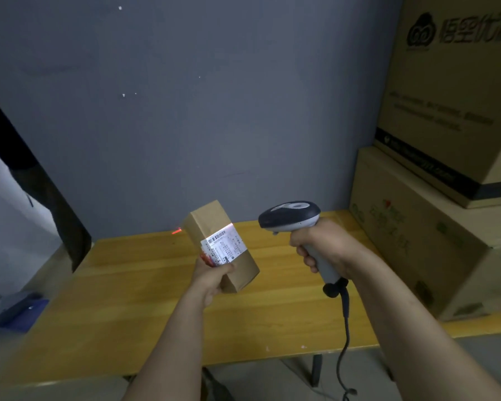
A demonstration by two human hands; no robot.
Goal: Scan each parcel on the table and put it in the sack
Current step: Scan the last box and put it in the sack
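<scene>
Rightward — stacked cartons (417,241) on table (128,299).

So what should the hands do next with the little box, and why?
Probably tip the scanner in the right hand slightly down: its red line seems to fall along the label's top edge, just above the barcode, while the left hand holds the parcel.

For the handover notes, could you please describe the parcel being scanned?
Over the yellow wooden table, the left hand holds a small brown parcel. Unlike the large cartons stacked at right, it bears a white barcode label lit by the right hand's scanner.
</scene>
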